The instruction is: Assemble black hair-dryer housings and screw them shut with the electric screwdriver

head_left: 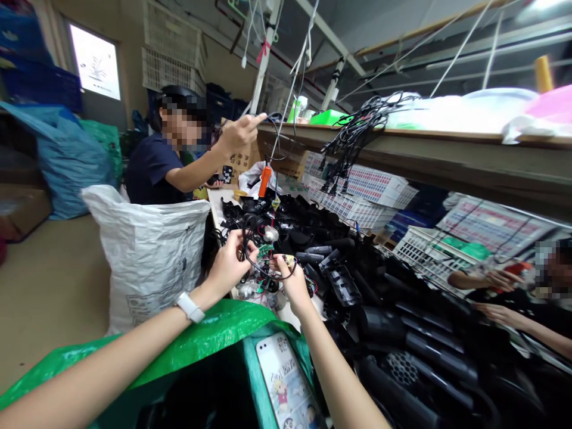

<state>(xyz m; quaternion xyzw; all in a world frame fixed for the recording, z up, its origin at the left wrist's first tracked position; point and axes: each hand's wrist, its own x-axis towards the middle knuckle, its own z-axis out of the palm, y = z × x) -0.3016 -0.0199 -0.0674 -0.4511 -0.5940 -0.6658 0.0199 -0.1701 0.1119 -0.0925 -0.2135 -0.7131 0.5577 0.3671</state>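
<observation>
Looks early: gripping a green circuit board [265,250] and looped black cable [247,229] between left hand [227,265] and right hand [294,281], close together, with a heap of black housings [379,310] waiting right.

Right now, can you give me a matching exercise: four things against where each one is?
1 wire
2 phone
3 sack
4 cables

A hanging off the shelf
B by the green bag
C held in the left hand and right hand
D standing on the floor, at left

Pairs: 1-C, 2-B, 3-D, 4-A
</observation>
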